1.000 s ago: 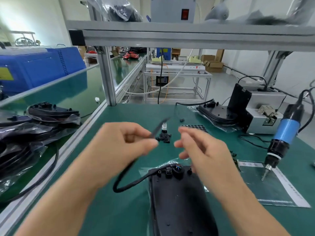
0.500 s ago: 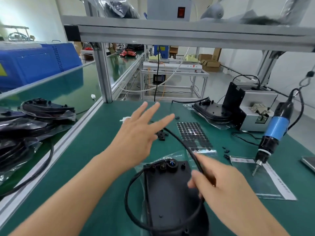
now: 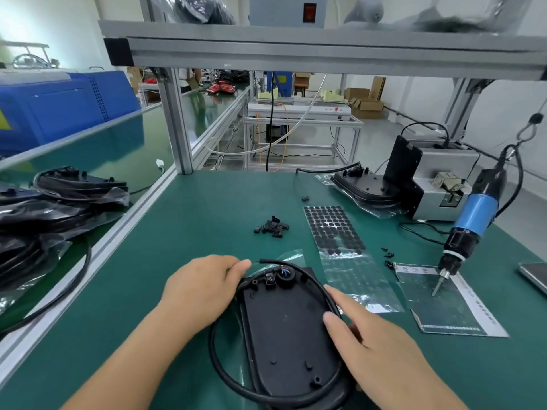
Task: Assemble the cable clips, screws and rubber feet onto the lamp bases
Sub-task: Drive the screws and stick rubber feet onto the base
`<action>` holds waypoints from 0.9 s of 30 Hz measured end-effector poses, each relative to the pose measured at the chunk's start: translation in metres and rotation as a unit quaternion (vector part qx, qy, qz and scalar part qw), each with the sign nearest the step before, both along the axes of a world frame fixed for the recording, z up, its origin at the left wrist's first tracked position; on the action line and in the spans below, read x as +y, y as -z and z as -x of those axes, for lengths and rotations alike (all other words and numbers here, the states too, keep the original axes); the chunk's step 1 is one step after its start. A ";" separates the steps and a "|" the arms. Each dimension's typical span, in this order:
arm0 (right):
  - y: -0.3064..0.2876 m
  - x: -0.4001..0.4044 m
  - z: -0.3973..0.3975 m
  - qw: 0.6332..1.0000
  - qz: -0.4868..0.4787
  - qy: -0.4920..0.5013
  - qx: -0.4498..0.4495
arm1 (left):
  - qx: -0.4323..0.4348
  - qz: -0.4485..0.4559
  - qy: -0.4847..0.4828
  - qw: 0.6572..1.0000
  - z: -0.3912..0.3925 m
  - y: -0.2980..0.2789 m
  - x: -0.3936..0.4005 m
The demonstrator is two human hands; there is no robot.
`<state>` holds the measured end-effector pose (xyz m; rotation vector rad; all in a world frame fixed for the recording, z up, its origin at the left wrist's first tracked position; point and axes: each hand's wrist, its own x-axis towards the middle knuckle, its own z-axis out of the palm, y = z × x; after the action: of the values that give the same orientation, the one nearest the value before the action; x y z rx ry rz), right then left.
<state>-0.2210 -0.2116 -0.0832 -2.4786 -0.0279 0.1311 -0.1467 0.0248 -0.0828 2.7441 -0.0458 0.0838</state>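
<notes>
A black lamp base (image 3: pixel 284 335) lies underside up on the green bench in front of me. Its black cable (image 3: pixel 220 371) is looped around the base. My left hand (image 3: pixel 201 291) pinches the cable near its free end at the base's top left corner. My right hand (image 3: pixel 373 341) rests on the base's right edge, fingers laid over the cable. Black cable clips (image 3: pixel 273 226) lie in a small pile beyond the base. A sheet of round rubber feet (image 3: pixel 333 229) sits to their right. Small black screws (image 3: pixel 388 255) lie beside it.
A blue electric screwdriver (image 3: pixel 470 220) hangs at the right over a plastic bag with paper (image 3: pixel 444 303). A grey screw feeder (image 3: pixel 444 184) and another bagged lamp base (image 3: pixel 364 187) stand at the back right. Bagged lamp bases (image 3: pixel 50 208) are piled at the left.
The cable, held up between both hands a second ago, has been coiled around the base. My left hand came down from an open reach onto the cable end. My right hand settled on the base's edge.
</notes>
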 end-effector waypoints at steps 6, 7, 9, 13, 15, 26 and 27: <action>0.008 0.013 -0.009 0.998 -0.063 -0.005 0.005 | 0.145 0.339 -0.031 0.929 0.047 0.008 0.001; 0.009 0.017 -0.015 0.997 -0.077 -0.012 0.002 | 0.137 0.366 -0.022 0.920 0.048 0.010 0.001; 0.009 0.027 -0.031 0.994 -0.108 -0.019 -0.011 | 0.101 0.415 -0.010 0.904 0.048 0.013 0.003; 0.012 0.058 -0.070 0.988 -0.146 -0.010 -0.058 | 0.023 0.563 -0.051 0.824 0.042 0.016 0.010; 0.015 0.077 -0.084 0.987 -0.143 -0.017 -0.077 | -0.022 0.572 -0.084 0.815 0.036 0.018 0.010; 0.015 0.150 -0.144 0.961 -0.265 -0.061 -0.045 | -0.138 0.624 -0.190 0.745 -0.001 0.034 0.052; 0.015 0.155 -0.148 0.951 -0.303 -0.057 -0.036 | -0.149 0.622 -0.194 0.744 -0.005 0.034 0.056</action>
<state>-0.0730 -0.0566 -0.0987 -1.8645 -0.2111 0.0680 -0.1417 0.0811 -0.1164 1.3250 0.3658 0.4728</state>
